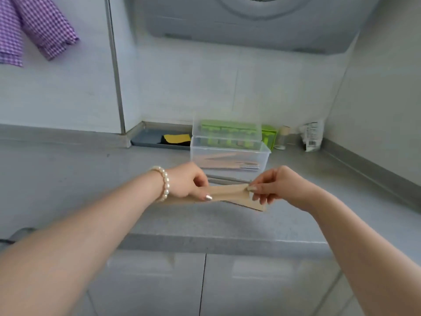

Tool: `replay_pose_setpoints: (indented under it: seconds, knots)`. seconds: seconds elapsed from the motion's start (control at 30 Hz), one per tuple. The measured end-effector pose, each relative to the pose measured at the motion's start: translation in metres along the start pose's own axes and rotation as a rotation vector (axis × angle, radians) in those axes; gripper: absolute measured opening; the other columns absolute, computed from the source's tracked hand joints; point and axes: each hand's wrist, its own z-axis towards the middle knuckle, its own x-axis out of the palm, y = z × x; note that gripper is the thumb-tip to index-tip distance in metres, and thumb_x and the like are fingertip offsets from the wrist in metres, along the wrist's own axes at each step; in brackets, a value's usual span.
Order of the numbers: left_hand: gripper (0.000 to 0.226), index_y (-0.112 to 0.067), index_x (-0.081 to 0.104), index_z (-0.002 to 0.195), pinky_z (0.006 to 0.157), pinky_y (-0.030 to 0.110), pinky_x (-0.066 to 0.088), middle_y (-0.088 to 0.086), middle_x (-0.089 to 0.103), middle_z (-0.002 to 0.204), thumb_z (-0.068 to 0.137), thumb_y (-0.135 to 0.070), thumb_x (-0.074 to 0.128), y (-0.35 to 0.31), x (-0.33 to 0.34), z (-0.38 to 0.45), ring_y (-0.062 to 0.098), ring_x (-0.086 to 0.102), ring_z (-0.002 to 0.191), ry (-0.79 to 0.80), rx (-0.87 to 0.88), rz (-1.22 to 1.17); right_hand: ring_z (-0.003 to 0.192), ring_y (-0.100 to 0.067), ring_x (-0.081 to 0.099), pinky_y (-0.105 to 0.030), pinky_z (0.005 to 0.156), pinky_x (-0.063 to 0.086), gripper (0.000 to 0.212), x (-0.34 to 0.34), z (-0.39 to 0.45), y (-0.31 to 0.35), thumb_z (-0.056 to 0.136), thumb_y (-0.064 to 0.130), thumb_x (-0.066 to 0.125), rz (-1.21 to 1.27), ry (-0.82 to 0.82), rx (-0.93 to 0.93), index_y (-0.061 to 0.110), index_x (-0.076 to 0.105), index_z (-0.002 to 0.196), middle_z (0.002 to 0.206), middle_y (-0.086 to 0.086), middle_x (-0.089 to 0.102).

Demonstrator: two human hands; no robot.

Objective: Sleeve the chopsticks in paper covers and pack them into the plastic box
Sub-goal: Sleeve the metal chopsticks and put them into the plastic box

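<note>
A brown paper cover point(227, 193) is held flat just above the grey counter point(91, 179), in front of the plastic box. My left hand point(189, 182), with a pearl bracelet on its wrist, pinches the cover's left part. My right hand point(276, 185) pinches its right end. Further brown covers point(252, 205) lie on the counter under my right hand. A chopstick point(224, 179) lies between my hands and the clear plastic box point(227, 159). The box stands with its lid up and holds several sleeved chopsticks.
Behind the box are a green carton point(268, 135), a small bottle point(282, 137) and a white packet point(313, 135). A grey tray with a yellow-black sponge point(176, 139) sits at the back left. A purple checked cloth point(38, 26) hangs on the wall. The counter's front edge point(205, 242) is near me.
</note>
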Motion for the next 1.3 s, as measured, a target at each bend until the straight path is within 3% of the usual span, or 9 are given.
replay_pose_setpoints:
  seconds: [0.2, 0.33, 0.5, 0.6, 0.7, 1.03, 1.17, 1.3]
  knots:
    - [0.013, -0.024, 0.063, 0.074, 0.063, 0.016, 0.041, -0.015, 0.057, 0.068, 0.078, -0.032, 0.072, 0.029, -0.001, 0.093, 0.004, 0.049, 0.064, 0.201, 0.002, 0.085, 0.056, -0.007, 0.059, -0.018, 0.054, 0.046, 0.005, -0.034, 0.079, -0.039, 0.078, 0.011, 0.072, -0.185, 0.188, 0.067, 0.007, 0.074, 0.08, 0.067, 0.0, 0.07]
    - [0.016, -0.02, 0.063, 0.083, 0.059, 0.01, 0.04, -0.016, 0.056, 0.068, 0.075, -0.026, 0.076, 0.054, -0.019, 0.157, 0.0, 0.048, 0.062, 0.355, 0.002, 0.08, 0.054, -0.008, 0.059, -0.018, 0.053, 0.044, 0.005, -0.05, 0.146, -0.049, 0.077, 0.011, 0.073, -0.22, 0.333, 0.118, 0.012, 0.072, 0.072, 0.063, 0.001, 0.069]
    - [0.015, -0.022, 0.06, 0.084, 0.068, 0.019, 0.044, -0.013, 0.058, 0.071, 0.078, -0.027, 0.073, 0.062, -0.047, 0.195, -0.001, 0.051, 0.061, 0.477, -0.014, -0.051, 0.049, -0.007, 0.056, -0.018, 0.049, 0.041, 0.005, -0.069, 0.193, -0.03, 0.08, 0.009, 0.07, -0.13, 0.437, 0.167, 0.01, 0.071, 0.075, 0.061, 0.003, 0.068]
    - [0.012, -0.017, 0.058, 0.078, 0.064, 0.02, 0.051, 0.003, 0.066, 0.076, 0.085, -0.024, 0.066, 0.056, -0.063, 0.195, 0.002, 0.062, 0.057, 0.499, -0.045, -0.283, 0.047, -0.006, 0.054, -0.018, 0.048, 0.04, 0.008, -0.076, 0.194, -0.014, 0.081, 0.01, 0.068, -0.07, 0.424, 0.172, 0.011, 0.07, 0.073, 0.06, 0.004, 0.067]
    - [0.007, -0.014, 0.058, 0.081, 0.057, 0.019, 0.055, 0.004, 0.066, 0.073, 0.087, -0.013, 0.063, 0.046, -0.074, 0.187, 0.005, 0.064, 0.054, 0.483, -0.072, -0.376, 0.046, -0.007, 0.052, -0.018, 0.047, 0.039, 0.008, -0.078, 0.186, -0.004, 0.081, 0.009, 0.069, -0.024, 0.364, 0.189, 0.01, 0.069, 0.073, 0.058, 0.003, 0.065]
    - [0.008, -0.011, 0.059, 0.079, 0.056, 0.019, 0.053, -0.002, 0.067, 0.064, 0.085, -0.011, 0.064, 0.036, -0.048, 0.159, 0.007, 0.066, 0.054, 0.264, -0.033, -0.34, 0.046, -0.007, 0.05, -0.019, 0.048, 0.041, 0.008, -0.052, 0.136, -0.019, 0.082, 0.012, 0.069, 0.021, 0.084, 0.155, 0.005, 0.069, 0.078, 0.056, 0.001, 0.063]
    - [0.012, -0.012, 0.049, 0.081, 0.053, 0.024, 0.052, 0.001, 0.07, 0.07, 0.09, -0.011, 0.057, 0.029, -0.013, 0.13, 0.013, 0.066, 0.057, 0.108, -0.024, -0.299, 0.046, -0.01, 0.054, -0.021, 0.049, 0.045, 0.012, -0.035, 0.112, -0.034, 0.079, 0.0, 0.068, 0.122, -0.015, 0.113, 0.008, 0.069, 0.07, 0.057, -0.003, 0.064]
    - [0.011, -0.019, 0.05, 0.09, 0.051, 0.016, 0.047, -0.007, 0.064, 0.078, 0.087, -0.018, 0.061, 0.012, 0.012, 0.094, 0.006, 0.062, 0.06, -0.008, -0.02, -0.099, 0.05, -0.014, 0.062, -0.019, 0.048, 0.049, 0.018, -0.018, 0.079, -0.035, 0.077, -0.01, 0.065, 0.303, -0.086, 0.117, 0.005, 0.068, 0.068, 0.06, -0.009, 0.067]
